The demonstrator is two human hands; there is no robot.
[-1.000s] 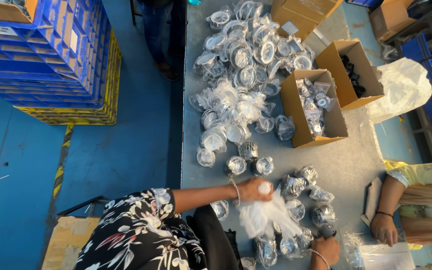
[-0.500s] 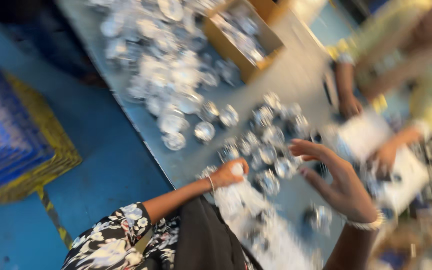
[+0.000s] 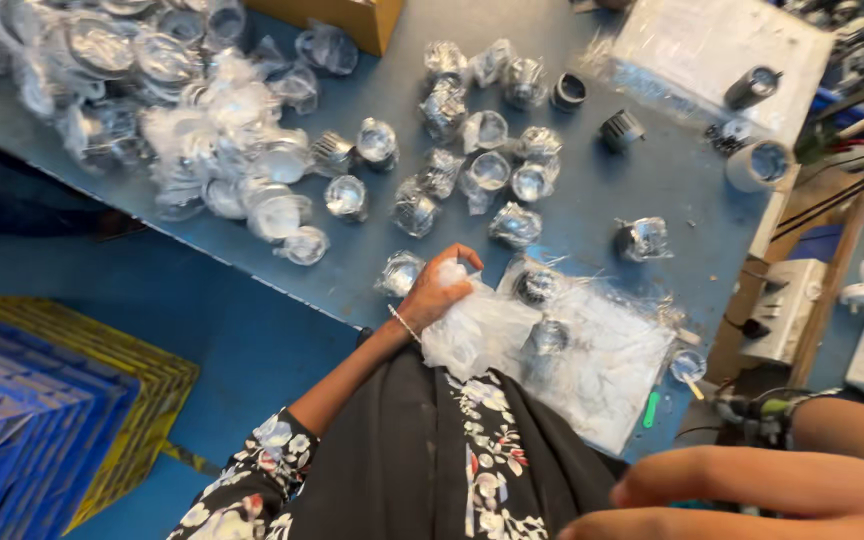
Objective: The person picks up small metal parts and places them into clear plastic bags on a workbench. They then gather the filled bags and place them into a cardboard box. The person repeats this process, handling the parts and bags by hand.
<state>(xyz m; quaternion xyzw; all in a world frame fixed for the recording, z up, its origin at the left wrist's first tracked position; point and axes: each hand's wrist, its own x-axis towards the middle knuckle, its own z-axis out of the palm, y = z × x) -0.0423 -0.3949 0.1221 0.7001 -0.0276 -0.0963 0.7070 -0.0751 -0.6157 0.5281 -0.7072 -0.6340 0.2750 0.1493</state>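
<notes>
Head view: left hand in closed grip on bag bunch at surface edge, beside wrapped fittings. Right hand low in frame, empty, fingers flat. Best: pinch one bag only, peel slowly.

Bright, even light; plastic glares, edges perhaps blurred.

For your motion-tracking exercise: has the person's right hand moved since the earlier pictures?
Yes. The right hand has pulled back off the table toward the body; earlier it was over the wrapped parts.
</notes>
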